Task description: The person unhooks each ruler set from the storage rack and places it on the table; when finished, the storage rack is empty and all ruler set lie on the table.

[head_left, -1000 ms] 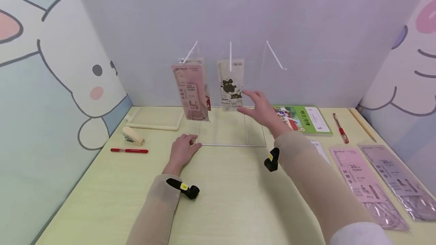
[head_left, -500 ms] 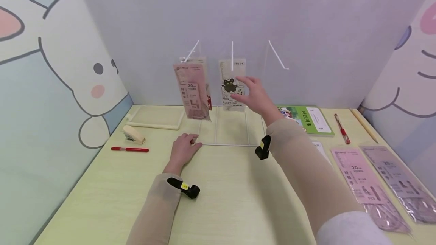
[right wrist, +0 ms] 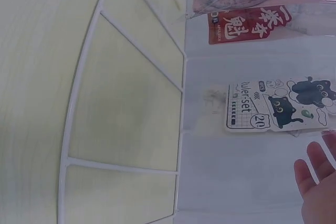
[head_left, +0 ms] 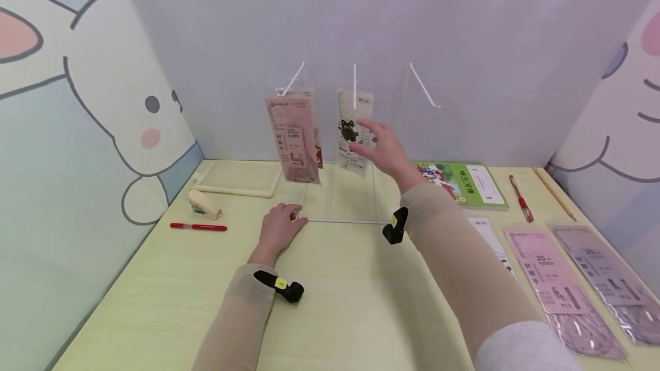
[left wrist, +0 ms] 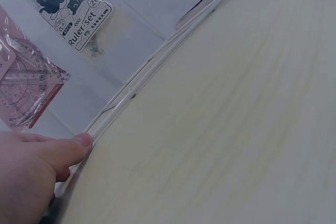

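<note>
A ruler set (head_left: 348,130) with a black cat print hangs from the middle prong of a white wire rack (head_left: 340,221). My right hand (head_left: 387,150) is at its right edge, thumb and forefinger spread in front of it; whether they touch it cannot be told. In the right wrist view the fingers (right wrist: 317,166) lie beside the pack (right wrist: 278,106). My left hand (head_left: 280,228) grips the rack's front left corner, the thumb (left wrist: 79,148) on the bar (left wrist: 139,85). On the left prong hangs a pink ruler pack (head_left: 294,142), with other packs behind it.
The right prong (head_left: 424,86) is bare. At right lie a green book (head_left: 464,185), a red pen (head_left: 522,199), a pencil (head_left: 556,193), pink (head_left: 552,273) and purple (head_left: 603,262) ruler packs. At left are a stapler (head_left: 204,205), a red pen (head_left: 198,227) and a frame (head_left: 237,179).
My right hand has moved left from the ruler set's edge to in front of it. The set has turned slightly on its prong. My left hand stays on the rack.
</note>
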Demonstrator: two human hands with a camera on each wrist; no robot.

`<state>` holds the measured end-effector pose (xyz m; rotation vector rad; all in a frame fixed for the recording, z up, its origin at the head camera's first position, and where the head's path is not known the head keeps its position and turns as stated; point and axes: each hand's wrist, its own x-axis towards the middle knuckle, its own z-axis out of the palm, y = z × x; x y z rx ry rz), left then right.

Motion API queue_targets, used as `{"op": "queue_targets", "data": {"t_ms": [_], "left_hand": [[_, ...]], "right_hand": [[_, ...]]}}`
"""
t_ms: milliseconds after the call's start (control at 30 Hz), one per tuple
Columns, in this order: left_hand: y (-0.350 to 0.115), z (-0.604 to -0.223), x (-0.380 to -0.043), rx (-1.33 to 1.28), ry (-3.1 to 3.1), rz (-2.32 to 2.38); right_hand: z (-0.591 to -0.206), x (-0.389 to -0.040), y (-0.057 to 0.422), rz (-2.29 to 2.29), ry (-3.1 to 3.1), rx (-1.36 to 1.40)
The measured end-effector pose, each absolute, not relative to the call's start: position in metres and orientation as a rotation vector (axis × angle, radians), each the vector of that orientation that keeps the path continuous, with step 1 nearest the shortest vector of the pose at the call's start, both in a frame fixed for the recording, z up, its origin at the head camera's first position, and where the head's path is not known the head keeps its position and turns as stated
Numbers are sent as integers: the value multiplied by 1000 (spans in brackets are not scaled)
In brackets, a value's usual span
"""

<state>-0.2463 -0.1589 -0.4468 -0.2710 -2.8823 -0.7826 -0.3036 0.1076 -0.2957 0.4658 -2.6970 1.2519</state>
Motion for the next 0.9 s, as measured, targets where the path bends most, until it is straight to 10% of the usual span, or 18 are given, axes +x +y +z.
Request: {"op": "queue_targets", "data": {"t_ms": [900], "left_hand": [[-160, -452, -250, -265, -2893, -780]], "right_hand": [[-294, -290, 117, 1441, -2583, 319]]}}
